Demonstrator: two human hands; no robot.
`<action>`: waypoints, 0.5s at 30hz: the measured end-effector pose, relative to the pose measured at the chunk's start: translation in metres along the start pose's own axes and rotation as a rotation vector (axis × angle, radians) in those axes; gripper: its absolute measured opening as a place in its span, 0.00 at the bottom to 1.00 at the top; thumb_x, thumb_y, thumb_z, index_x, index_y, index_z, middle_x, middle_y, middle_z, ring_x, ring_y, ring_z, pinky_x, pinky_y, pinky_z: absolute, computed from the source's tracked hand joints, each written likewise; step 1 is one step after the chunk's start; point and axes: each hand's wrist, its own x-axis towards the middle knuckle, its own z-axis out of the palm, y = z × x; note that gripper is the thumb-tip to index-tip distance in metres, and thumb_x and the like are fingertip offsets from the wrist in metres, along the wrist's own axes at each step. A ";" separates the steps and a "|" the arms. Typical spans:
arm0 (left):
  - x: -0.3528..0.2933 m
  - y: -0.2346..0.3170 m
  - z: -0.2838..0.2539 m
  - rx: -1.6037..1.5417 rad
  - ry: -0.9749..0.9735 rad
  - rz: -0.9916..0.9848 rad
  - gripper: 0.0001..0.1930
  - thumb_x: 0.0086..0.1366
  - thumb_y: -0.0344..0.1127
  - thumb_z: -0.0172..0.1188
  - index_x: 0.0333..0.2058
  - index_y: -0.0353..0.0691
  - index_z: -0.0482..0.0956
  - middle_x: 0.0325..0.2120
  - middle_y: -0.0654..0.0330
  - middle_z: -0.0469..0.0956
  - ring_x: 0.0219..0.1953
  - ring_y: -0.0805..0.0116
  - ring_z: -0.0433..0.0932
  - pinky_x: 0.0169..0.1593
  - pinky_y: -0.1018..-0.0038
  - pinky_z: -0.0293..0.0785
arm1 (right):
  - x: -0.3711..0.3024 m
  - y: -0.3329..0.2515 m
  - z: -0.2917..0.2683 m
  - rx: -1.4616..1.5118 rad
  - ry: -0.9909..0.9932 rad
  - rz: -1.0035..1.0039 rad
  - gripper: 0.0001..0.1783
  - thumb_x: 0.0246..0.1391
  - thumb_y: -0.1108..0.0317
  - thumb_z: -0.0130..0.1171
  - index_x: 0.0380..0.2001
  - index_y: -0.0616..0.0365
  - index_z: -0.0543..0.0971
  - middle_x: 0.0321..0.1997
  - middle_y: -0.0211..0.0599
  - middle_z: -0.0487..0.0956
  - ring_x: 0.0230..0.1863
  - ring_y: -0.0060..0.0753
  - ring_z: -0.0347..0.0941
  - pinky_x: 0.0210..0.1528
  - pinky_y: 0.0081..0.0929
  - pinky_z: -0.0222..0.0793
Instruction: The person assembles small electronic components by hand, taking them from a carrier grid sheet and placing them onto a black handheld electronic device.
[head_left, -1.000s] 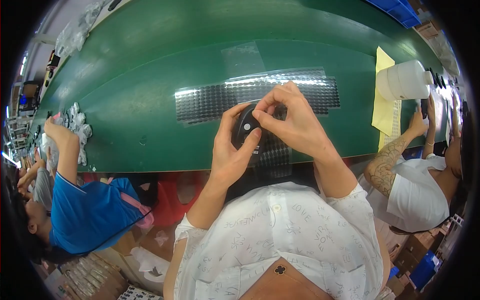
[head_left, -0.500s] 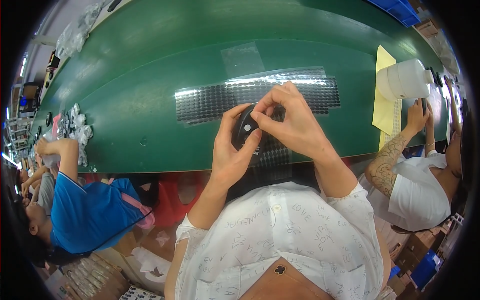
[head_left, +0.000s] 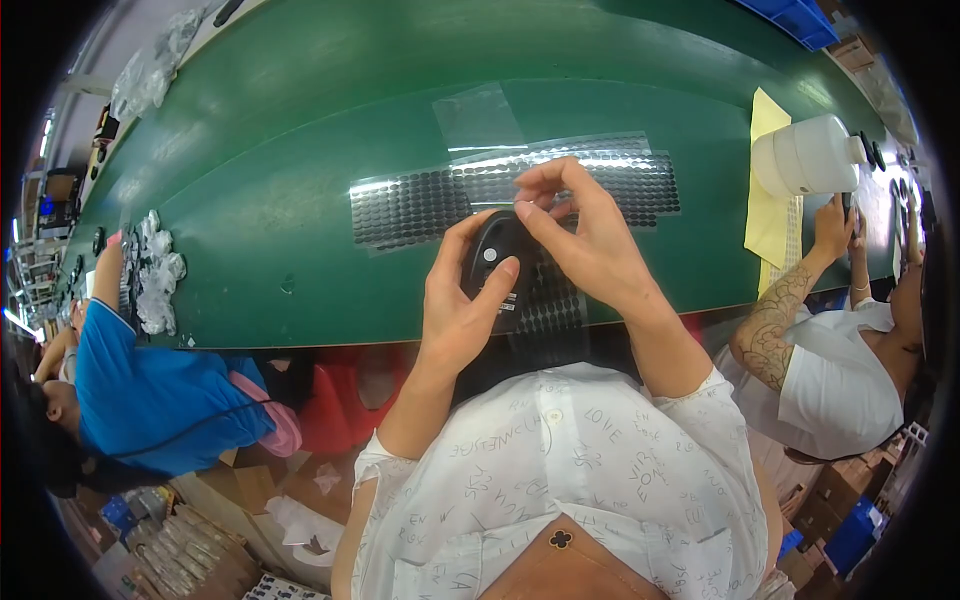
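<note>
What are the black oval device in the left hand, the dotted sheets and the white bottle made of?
Black oval device: probably hard plastic; its smooth, rigid-looking casing suggests so.
Dotted sheets: seemingly glossy clear film, judging by bright glare and see-through edges; the dark dots could be rubber or foam.
White bottle: likely plastic, with a smooth, milky, softly shining wall.
</note>
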 end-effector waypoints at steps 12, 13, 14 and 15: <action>-0.004 -0.003 0.000 0.023 -0.004 0.027 0.24 0.64 0.26 0.61 0.58 0.29 0.68 0.50 0.55 0.75 0.52 0.70 0.74 0.57 0.75 0.69 | 0.003 -0.001 -0.003 0.051 -0.198 0.062 0.10 0.55 0.66 0.65 0.34 0.63 0.80 0.35 0.35 0.78 0.35 0.24 0.75 0.39 0.26 0.70; -0.003 -0.004 -0.001 0.023 -0.004 0.027 0.24 0.64 0.26 0.61 0.58 0.29 0.68 0.50 0.55 0.75 0.52 0.70 0.74 0.57 0.75 0.69 | 0.004 -0.001 -0.003 0.061 -0.202 0.073 0.10 0.55 0.67 0.64 0.34 0.63 0.80 0.35 0.35 0.78 0.33 0.23 0.74 0.38 0.26 0.70; -0.003 -0.003 -0.002 0.015 -0.001 0.025 0.25 0.63 0.25 0.62 0.58 0.29 0.68 0.50 0.55 0.76 0.52 0.70 0.74 0.57 0.75 0.69 | 0.004 -0.001 -0.003 0.072 -0.206 0.083 0.09 0.56 0.67 0.64 0.33 0.63 0.80 0.35 0.34 0.78 0.32 0.22 0.74 0.38 0.26 0.70; -0.002 -0.002 -0.002 0.005 0.000 0.024 0.26 0.62 0.25 0.63 0.58 0.29 0.68 0.49 0.55 0.76 0.52 0.70 0.74 0.57 0.75 0.69 | 0.004 0.001 -0.003 0.071 -0.205 0.083 0.09 0.56 0.67 0.64 0.33 0.63 0.80 0.35 0.34 0.78 0.32 0.22 0.74 0.38 0.26 0.70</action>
